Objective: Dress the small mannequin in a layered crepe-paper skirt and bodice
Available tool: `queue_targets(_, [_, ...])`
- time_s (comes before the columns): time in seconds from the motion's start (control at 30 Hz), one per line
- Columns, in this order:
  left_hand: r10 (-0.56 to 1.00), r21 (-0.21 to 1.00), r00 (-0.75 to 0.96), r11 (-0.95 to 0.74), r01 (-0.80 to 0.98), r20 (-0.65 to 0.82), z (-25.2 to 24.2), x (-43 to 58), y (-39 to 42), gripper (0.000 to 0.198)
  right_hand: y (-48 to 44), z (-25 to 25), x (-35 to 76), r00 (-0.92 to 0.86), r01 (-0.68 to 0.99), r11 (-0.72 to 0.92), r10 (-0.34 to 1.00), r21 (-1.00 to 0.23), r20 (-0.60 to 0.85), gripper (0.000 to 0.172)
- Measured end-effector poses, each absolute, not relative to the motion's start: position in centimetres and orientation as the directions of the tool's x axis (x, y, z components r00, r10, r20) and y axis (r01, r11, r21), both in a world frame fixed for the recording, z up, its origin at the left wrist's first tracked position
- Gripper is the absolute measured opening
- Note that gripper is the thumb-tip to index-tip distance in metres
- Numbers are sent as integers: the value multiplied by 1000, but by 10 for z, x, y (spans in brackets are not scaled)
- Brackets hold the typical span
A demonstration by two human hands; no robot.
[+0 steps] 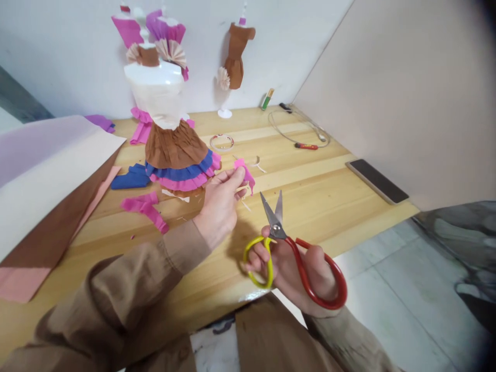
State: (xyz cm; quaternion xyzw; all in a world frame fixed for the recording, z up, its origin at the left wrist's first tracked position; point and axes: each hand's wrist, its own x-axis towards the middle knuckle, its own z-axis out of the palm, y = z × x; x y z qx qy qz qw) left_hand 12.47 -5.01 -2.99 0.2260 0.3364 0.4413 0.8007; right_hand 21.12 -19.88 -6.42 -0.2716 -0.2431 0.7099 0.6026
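Observation:
My left hand pinches a small piece of pink crepe paper over the wooden table. Pale thin strips hang just below its fingers. In my right hand are scissors with one yellow and one red handle, their blades parted and pointing up beside the pink piece. Behind my left hand stands a white dress form wearing a ruffled skirt in brown, blue and pink layers.
Paper sheets cover the table's left side, near blue scraps and pink scraps. Behind are a small brown dress on a stand, a bracelet, a cable and a green tube. A phone lies right.

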Motion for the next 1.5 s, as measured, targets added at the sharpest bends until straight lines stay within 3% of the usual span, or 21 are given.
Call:
queue_targets(0.1, [839, 649, 451, 529, -546, -305, -33, 126, -47, 16, -195, -55, 212, -193, -724, -211, 976, -656, -100, 52])
queue_targets(0.27, [769, 758, 607, 514, -401, -200, -37, 119, -35, 14, -191, -47, 226, -319, -709, -363, 930, -605, -183, 52])
queue_targets(0.57, [629, 922, 777, 318, -218, -33, -33, 113, -30, 21, -187, -47, 237, -401, -724, -457, 888, -517, -223, 54])
queue_targets(0.97, [584, 973, 811, 173, -150, 21, -25, 110, -35, 24, -194, -38, 236, -400, -733, -464, 886, -498, -236, 63])
queue_targets(1.27, [625, 964, 781, 221, -147, -24, -25, 111, -40, 18, -193, -33, 234, -381, -701, -484, 875, -524, -298, 54])
queue_targets(1.5, [617, 964, 787, 206, -165, 3, -24, 110, -38, 21, -192, -38, 240, -401, -743, -501, 864, -444, -305, 40])
